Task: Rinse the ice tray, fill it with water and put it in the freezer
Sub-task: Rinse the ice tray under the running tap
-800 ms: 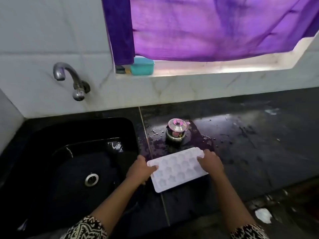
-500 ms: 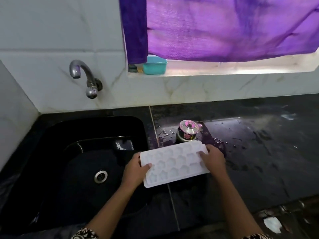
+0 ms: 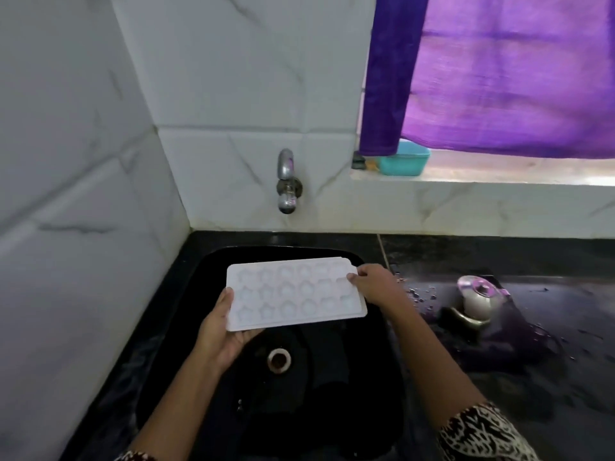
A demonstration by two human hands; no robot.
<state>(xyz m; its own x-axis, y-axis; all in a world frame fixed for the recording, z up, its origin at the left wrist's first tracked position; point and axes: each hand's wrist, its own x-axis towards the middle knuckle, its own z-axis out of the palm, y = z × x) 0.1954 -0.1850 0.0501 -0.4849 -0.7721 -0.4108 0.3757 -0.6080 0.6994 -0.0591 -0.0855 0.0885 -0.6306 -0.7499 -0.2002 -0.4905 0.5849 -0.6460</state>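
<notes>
A white ice tray (image 3: pixel 293 292) with several shaped cavities hangs level over the black sink (image 3: pixel 332 394), cavities facing up. My left hand (image 3: pixel 221 331) grips its near left corner from below. My right hand (image 3: pixel 374 282) pinches its right end. The metal tap (image 3: pixel 286 181) juts from the white tiled wall right above and behind the tray; no water runs from it. The sink's drain (image 3: pixel 279 360) shows just under the tray's near edge.
A small steel pot with a lid (image 3: pixel 477 302) stands on the wet black counter (image 3: pixel 549 361) right of the sink. A teal tub (image 3: pixel 402 158) rests on the window ledge under a purple curtain (image 3: pixel 499 78). White tiled walls close the left side and back.
Both hands carried the tray leftward from the counter's edge to over the sink, below the tap. My view swung left with it.
</notes>
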